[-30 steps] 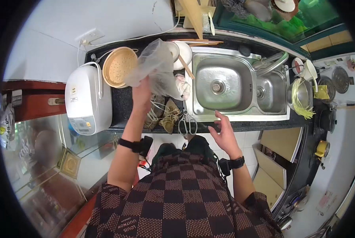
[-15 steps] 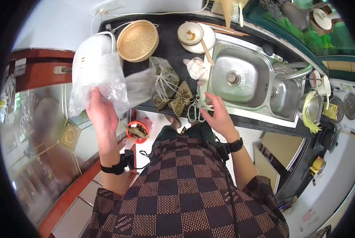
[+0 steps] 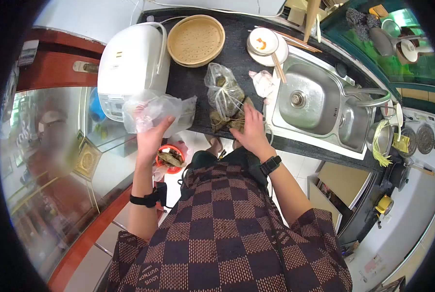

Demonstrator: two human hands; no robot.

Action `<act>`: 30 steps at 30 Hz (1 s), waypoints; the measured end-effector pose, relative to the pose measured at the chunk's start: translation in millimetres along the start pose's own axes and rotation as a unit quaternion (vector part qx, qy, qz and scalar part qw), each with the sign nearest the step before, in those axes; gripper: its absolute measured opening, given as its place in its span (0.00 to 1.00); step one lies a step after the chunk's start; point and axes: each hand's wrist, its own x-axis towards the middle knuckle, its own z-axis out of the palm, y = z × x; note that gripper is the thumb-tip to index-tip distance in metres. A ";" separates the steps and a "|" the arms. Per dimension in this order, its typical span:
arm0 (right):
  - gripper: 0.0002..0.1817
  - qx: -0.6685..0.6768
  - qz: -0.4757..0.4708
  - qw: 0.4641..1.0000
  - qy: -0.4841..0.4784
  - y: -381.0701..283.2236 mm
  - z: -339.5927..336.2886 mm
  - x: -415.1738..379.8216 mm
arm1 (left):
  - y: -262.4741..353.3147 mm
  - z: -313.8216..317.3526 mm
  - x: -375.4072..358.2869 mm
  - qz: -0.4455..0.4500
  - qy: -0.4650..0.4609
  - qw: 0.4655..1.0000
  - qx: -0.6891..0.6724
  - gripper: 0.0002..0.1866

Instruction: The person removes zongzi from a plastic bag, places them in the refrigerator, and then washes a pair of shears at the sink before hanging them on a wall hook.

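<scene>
My left hand [image 3: 151,143] is closed on a thin clear plastic bag [image 3: 151,112], its fingers partly hidden behind the film. The bag hangs in front of the white rice cooker. At the counter's front edge, my right hand [image 3: 252,130] has its thumb and fingers around a leaf-wrapped zongzi [image 3: 238,121] tied with string, mostly covered by the hand. Another zongzi [image 3: 219,121] lies just left of it. Behind them sits a clear bag of zongzi [image 3: 224,90] with pale strings. A scissors handle [image 3: 270,134] shows partly beside my right hand.
A white rice cooker [image 3: 132,61] and a tan basket [image 3: 196,41] stand at the back left. A bowl [image 3: 263,41] on a plate with chopsticks is near the double sink [image 3: 307,100]. An orange-rimmed bin [image 3: 170,158] holding leaves stands on the floor below.
My left hand has brought the plastic bag down and right, uncovering the rice cooker. My right hand has moved left from beside the scissors onto the zongzi. The view has shifted slightly.
</scene>
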 end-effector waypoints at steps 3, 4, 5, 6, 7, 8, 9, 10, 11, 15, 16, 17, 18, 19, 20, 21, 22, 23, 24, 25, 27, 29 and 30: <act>0.44 -0.095 0.041 0.995 -0.011 -11.3 7.2 5.3 | -23.6 -1.9 16.9 -0.012 -0.037 0.996 -0.079 0.24; 0.39 -0.106 0.032 0.994 0.013 -12.0 13.0 5.9 | -26.8 -3.8 20.9 -0.040 -0.050 0.997 -0.041 0.24; 0.39 -0.108 0.032 0.994 0.011 -14.3 18.1 7.7 | -29.0 -5.6 23.9 -0.067 -0.064 0.996 -0.004 0.23; 0.38 -0.125 0.033 0.991 0.043 -16.8 22.2 9.9 | -30.4 -7.4 25.3 -0.068 -0.064 0.996 -0.007 0.23; 0.37 -0.142 0.034 0.987 0.075 -19.5 24.7 11.3 | -30.4 -9.3 25.4 -0.069 -0.063 0.996 0.010 0.24; 0.34 -0.152 0.021 0.982 0.110 -22.6 28.8 14.9 | -29.5 -11.5 25.4 -0.069 -0.061 0.995 0.027 0.25; 0.34 -0.157 0.020 0.981 0.110 -25.7 33.6 23.2 | -28.2 -15.6 28.1 -0.068 -0.060 0.995 0.043 0.27; 0.33 -0.115 0.031 0.985 0.126 -26.3 36.6 30.7 | -20.5 -17.7 27.2 -0.067 -0.060 0.995 0.041 0.27; 0.31 -0.072 0.042 0.987 0.141 -27.3 39.8 36.4 | -10.6 -20.8 24.0 -0.026 -0.061 0.998 -0.018 0.27; 0.28 -0.029 -0.013 0.993 0.115 -44.6 42.3 51.2 | 13.9 -38.8 8.7 0.073 -0.030 0.994 -0.072 0.29; 0.28 -0.033 -0.023 0.995 0.094 -48.7 43.5 52.5 | 11.8 -42.4 8.2 0.069 -0.026 0.995 -0.071 0.29; 0.28 -0.032 -0.026 0.995 0.090 -53.0 44.9 54.3 | 9.7 -46.0 8.1 0.004 -0.026 0.999 -0.041 0.28; 0.29 -0.025 -0.034 0.996 0.074 -56.8 47.4 56.0 | 7.9 -49.5 8.2 -0.061 -0.025 0.998 -0.010 0.28; 0.29 -0.019 -0.043 0.997 0.058 -59.8 50.3 56.8 | 5.5 -51.8 9.2 -0.064 -0.021 0.998 -0.009 0.28; 0.29 -0.027 -0.045 0.998 0.046 -60.8 52.9 57.4 | 2.4 -52.8 11.6 -0.009 -0.025 0.994 0.104 0.27; 0.29 -0.027 -0.049 0.997 0.044 -60.2 57.7 57.9 | -1.3 -53.0 14.4 0.046 -0.028 0.975 0.216 0.26; 0.29 -0.031 -0.042 0.998 0.047 -59.1 61.7 58.2 | -12.3 -51.1 16.5 0.085 -0.008 0.970 0.227 0.22; 0.29 -0.036 -0.034 0.997 0.051 -57.3 64.4 58.6 | -17.0 -51.3 19.1 0.086 -0.005 0.970 0.225 0.22; 0.29 -0.037 -0.037 0.997 0.051 -61.3 62.4 60.9 | -17.6 -51.9 22.2 0.056 -0.036 0.959 0.275 0.18; 0.28 -0.031 -0.061 0.996 0.049 -65.5 60.4 61.6 | -17.1 -52.9 24.6 0.025 -0.068 0.943 0.325 0.15; 0.28 -0.024 -0.084 0.995 0.045 -77.0 54.1 58.7 | -5.4 -47.6 25.8 0.028 -0.041 0.939 0.340 0.12; 0.27 0.194 -0.046 0.976 -0.085 -97.5 44.9 53.5 | 9.6 -40.7 29.6 0.033 -0.016 0.934 0.354 0.09; 0.27 0.193 -0.045 0.977 -0.083 -106.3 42.4 52.5 | 15.4 -36.7 34.2 0.067 -0.001 0.945 0.321 0.08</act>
